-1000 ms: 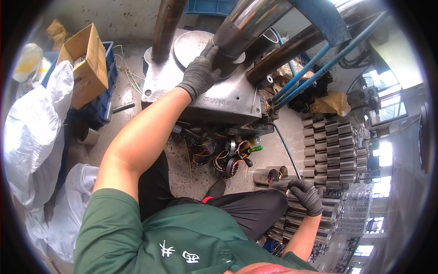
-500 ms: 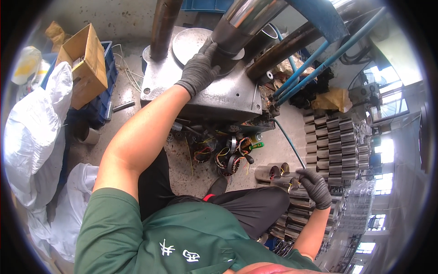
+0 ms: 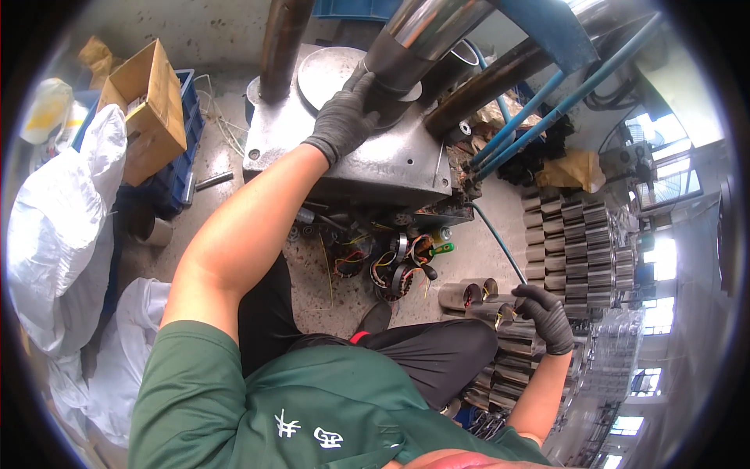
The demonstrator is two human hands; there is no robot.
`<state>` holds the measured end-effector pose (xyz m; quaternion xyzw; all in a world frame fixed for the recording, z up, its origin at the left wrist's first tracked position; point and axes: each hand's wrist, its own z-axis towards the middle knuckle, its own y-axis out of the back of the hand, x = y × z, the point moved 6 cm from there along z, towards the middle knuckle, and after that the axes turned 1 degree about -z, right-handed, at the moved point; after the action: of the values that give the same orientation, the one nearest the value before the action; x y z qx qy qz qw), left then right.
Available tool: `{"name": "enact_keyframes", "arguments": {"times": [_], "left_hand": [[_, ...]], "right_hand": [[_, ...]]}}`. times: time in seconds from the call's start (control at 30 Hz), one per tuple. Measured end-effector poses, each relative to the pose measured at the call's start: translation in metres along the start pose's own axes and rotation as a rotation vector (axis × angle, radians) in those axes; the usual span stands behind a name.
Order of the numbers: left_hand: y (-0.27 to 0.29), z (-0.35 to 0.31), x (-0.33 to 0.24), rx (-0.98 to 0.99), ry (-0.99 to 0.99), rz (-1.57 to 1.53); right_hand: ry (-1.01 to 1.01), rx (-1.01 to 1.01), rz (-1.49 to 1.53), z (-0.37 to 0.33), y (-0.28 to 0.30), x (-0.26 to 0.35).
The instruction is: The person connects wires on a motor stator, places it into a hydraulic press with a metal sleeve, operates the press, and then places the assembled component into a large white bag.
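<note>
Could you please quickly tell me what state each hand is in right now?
Left hand: open, fingers extended against the dark cylinder.
Right hand: fingers curled at the thin lever's end; whether it grips cannot be told.

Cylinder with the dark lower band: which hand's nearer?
Left: the left hand is against the cylinder; the right hand is well away, toward the lower right.

dark cylinder (image 3: 397, 69) | matte, below shiny column (image 3: 441, 30) | blue-green rod (image 3: 498, 242) | slim, slanted, end at right hand (image 3: 549, 319)
</note>
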<state>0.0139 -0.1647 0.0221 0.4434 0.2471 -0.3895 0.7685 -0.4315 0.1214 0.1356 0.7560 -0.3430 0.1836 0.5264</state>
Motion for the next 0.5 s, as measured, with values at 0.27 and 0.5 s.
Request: {"name": "enact_keyframes", "arguments": {"times": [0.27, 0.5], "left_hand": [[0.002, -0.001, -0.003, 0.007, 0.004, 0.000], [0.000, 0.000, -0.003, 0.030, 0.025, -0.004]], "right_hand": [[-0.008, 0.052, 0.003, 0.002, -0.005, -0.007], [-0.007, 0.154, -0.326, -0.001, -0.008, -0.011]]}}
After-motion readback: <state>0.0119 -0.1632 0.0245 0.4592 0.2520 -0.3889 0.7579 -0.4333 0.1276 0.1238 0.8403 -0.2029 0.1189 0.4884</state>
